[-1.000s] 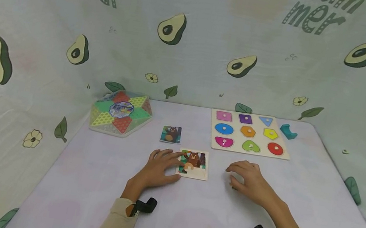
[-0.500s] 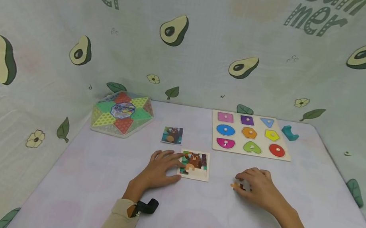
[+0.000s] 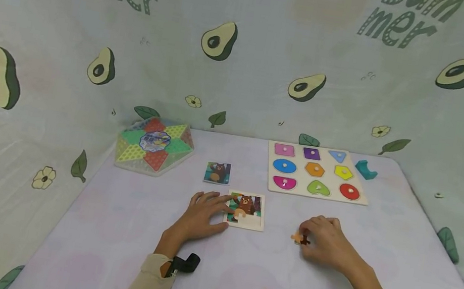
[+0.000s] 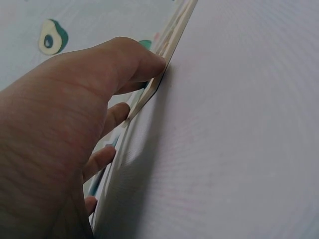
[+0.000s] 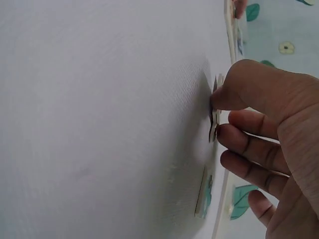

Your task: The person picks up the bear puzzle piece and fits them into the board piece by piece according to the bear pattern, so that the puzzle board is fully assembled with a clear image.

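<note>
A small wooden bear jigsaw board lies in the middle of the table, with bare wood along its lower right. My left hand rests at its left side, index finger over the picture and thumb by the near left corner. In the left wrist view the thumb touches the edge of the board. To the right of the board, my right hand pinches an orange and brown puzzle piece between thumb and fingers, low over the table. A second flat piece with a teal face lies beneath that hand.
Behind the board lies a small bear picture card. A shape-peg board stands at the back right, beside a teal curved block. At the back left is a clear-covered, star-patterned box. A printed cloth hangs behind the table.
My right hand has moved slightly right and down, and the orange and brown puzzle piece now shows at its fingertips. My left hand stays by the bear board.
</note>
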Demonstrator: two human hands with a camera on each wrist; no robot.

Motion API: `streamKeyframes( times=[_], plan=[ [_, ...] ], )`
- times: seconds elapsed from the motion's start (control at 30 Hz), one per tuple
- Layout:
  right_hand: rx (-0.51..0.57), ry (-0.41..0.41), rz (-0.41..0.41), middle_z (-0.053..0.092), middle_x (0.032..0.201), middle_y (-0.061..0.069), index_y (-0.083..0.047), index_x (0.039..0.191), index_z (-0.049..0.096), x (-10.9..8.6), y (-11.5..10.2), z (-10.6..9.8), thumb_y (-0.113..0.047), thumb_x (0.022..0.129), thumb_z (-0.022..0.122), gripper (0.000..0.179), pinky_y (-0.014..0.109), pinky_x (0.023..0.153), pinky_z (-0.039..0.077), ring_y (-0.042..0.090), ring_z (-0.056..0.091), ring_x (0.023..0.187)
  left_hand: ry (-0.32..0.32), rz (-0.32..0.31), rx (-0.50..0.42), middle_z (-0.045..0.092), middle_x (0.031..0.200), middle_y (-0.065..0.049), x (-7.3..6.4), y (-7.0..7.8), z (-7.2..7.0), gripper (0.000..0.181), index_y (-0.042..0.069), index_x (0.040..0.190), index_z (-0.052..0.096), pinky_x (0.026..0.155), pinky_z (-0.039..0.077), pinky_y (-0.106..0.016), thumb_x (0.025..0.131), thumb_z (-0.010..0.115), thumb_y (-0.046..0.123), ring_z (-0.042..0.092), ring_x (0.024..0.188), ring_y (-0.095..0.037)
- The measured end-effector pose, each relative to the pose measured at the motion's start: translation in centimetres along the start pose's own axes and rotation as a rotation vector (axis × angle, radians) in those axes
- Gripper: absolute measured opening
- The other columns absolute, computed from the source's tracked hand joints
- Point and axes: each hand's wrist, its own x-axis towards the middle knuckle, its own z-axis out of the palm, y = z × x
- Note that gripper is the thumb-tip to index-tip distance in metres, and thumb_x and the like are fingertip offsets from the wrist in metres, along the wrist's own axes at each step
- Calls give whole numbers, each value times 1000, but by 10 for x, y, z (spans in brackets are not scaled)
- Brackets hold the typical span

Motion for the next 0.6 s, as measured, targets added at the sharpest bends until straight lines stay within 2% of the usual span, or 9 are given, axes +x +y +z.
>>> streamKeyframes(
  times=[0.13,0.33,0.6],
  plan=[
    [27,23,-4,56,84,-12,-19,92,66,-1,-1,2,-18,70,83,28,47,92,34,15,52,91,-15,-13,-2,41,156,5,-1,1,2,37,33,129,66,115,13,-60,95,62,47,29,145,-28],
    [55,86,-29,59,87,-12,-19,92,66,4,-5,0,-17,71,85,29,48,93,34,18,54,97,-19,-16,16,40,156,6,-1,1,1,37,34,130,65,115,13,-59,95,61,48,28,146,-27],
    [75,107,-64,61,88,-12,-21,91,66,16,-15,-5,-18,70,88,31,49,92,35,18,56,98,-14,-19,15,41,156,6,-1,-1,3,36,34,129,65,116,13,-59,95,61,47,28,146,-26]
  ],
)
